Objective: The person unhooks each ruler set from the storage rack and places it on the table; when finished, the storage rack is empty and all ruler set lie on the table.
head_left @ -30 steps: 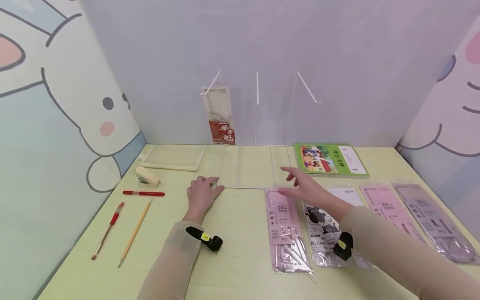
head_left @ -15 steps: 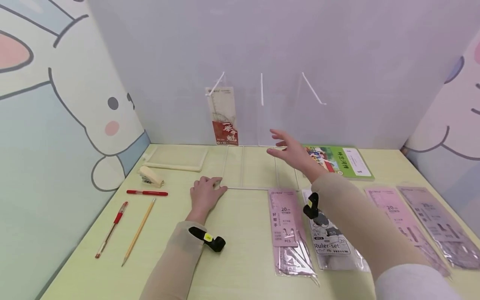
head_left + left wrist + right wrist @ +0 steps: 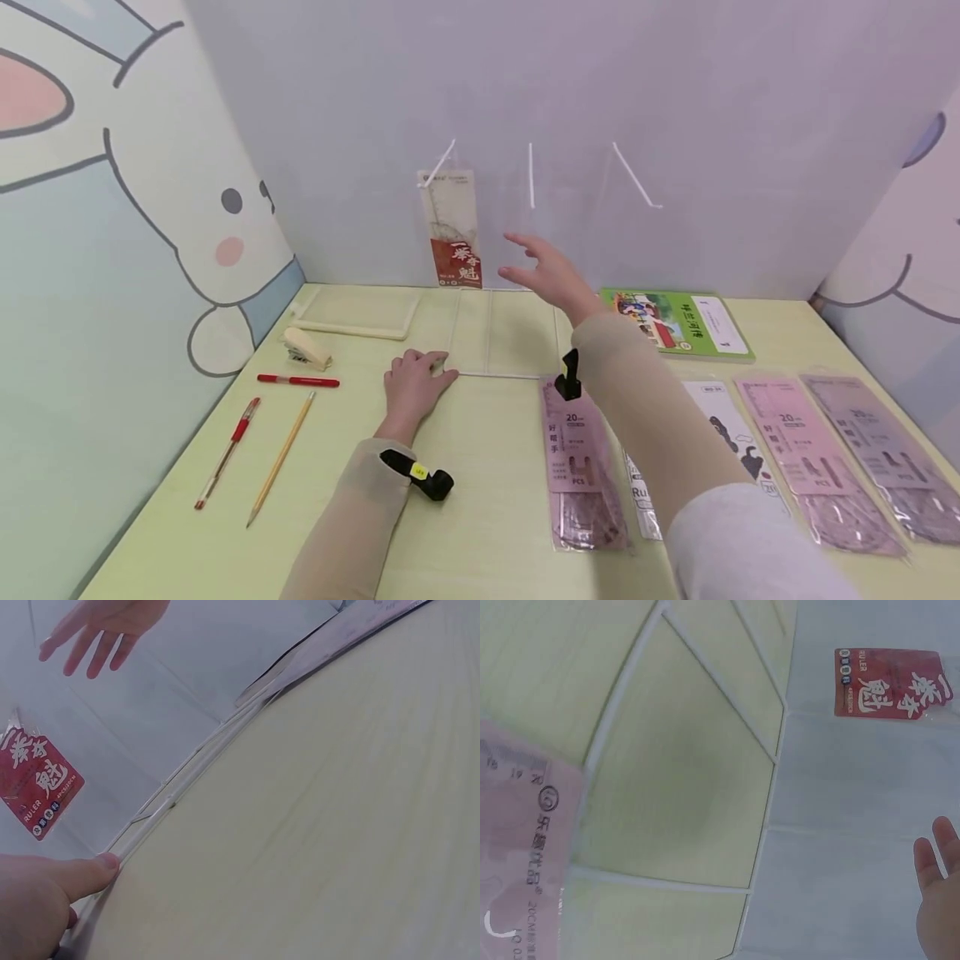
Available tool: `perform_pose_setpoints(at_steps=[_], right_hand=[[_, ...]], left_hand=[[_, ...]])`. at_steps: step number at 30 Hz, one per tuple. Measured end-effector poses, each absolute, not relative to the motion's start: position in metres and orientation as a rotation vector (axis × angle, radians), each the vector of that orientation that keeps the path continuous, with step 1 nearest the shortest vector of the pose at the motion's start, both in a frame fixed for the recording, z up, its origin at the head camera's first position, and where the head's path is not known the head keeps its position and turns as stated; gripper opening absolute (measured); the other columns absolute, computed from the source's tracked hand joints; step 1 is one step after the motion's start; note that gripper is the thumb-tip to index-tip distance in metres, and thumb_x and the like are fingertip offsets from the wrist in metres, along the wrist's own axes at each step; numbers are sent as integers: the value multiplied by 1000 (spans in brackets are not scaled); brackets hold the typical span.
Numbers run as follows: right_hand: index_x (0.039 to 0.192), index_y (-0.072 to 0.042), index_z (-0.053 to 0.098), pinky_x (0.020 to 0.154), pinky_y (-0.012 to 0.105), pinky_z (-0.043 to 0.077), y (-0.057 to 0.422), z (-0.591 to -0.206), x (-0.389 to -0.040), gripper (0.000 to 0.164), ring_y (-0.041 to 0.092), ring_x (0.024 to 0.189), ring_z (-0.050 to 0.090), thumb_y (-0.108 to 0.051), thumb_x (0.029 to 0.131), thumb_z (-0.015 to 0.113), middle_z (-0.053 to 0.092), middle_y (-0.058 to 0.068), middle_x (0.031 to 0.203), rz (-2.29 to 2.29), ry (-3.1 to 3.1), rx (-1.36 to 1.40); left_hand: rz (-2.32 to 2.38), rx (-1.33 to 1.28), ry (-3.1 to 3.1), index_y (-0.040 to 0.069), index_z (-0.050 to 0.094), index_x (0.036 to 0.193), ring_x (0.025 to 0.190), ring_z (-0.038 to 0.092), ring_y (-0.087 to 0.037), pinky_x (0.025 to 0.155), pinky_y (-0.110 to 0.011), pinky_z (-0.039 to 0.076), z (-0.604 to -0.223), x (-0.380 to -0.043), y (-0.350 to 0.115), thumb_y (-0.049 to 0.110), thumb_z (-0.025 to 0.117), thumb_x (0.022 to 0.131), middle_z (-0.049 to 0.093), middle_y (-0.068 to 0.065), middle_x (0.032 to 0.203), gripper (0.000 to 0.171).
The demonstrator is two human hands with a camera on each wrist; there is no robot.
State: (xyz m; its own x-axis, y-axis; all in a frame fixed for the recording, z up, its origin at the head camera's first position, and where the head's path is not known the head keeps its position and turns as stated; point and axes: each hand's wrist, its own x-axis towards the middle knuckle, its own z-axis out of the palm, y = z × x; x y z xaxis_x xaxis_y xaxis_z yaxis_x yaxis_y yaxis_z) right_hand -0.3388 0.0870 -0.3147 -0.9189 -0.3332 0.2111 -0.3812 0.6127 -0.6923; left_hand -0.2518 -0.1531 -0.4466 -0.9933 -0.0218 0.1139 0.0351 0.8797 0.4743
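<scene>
My left hand point(image 3: 412, 387) rests at the front left corner of a white wire display rack point(image 3: 531, 177), thumb and fingers pinching its base wire, as the thumb point(image 3: 94, 874) shows in the left wrist view. In the air before the rack's middle hook, my right hand point(image 3: 551, 279) is spread with nothing in it. From the rack's left hook hangs a red-and-cream ruler set pack point(image 3: 453, 233). Against the rack's front edge lies a pink ruler set pack point(image 3: 573, 454), partly hidden by the right wrist camera.
Right of it lie a cat-print ruler set point(image 3: 708, 408), a pink pack point(image 3: 783, 425) and a purple-grey pack point(image 3: 862, 425). A green book point(image 3: 697, 333) is behind them. At left are a stapler point(image 3: 303, 346), red pens point(image 3: 296, 381), a pencil point(image 3: 285, 454) and a cream tray point(image 3: 360, 333).
My right hand has risen from the pink pack beside the rack and moved left and forward, up toward the middle hook. My left hand has stayed at the rack's corner.
</scene>
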Motion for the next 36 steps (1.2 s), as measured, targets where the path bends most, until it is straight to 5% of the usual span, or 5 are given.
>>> perform_pose_setpoints(at_steps=[14, 36], right_hand=[[144, -25, 38, 108, 48, 20, 49, -300, -351, 69, 28, 139, 17, -43, 85, 67, 19, 8, 154, 1158, -2727, 746], [148, -15, 28, 104, 41, 31, 36, -298, -346, 70, 27, 132, 33, -36, 90, 61, 25, 7, 150, 1245, -2732, 724]], left_hand=[[-735, -5, -2927, 25, 64, 121, 102, 45, -31, 83, -47, 34, -449, -252, -150, 50, 62, 85, 53, -11, 116, 44], [-714, -42, -2942, 25, 64, 121, 103, 45, -31, 82, -46, 34, -451, -253, -140, 50, 61, 85, 54, -11, 115, 44]])
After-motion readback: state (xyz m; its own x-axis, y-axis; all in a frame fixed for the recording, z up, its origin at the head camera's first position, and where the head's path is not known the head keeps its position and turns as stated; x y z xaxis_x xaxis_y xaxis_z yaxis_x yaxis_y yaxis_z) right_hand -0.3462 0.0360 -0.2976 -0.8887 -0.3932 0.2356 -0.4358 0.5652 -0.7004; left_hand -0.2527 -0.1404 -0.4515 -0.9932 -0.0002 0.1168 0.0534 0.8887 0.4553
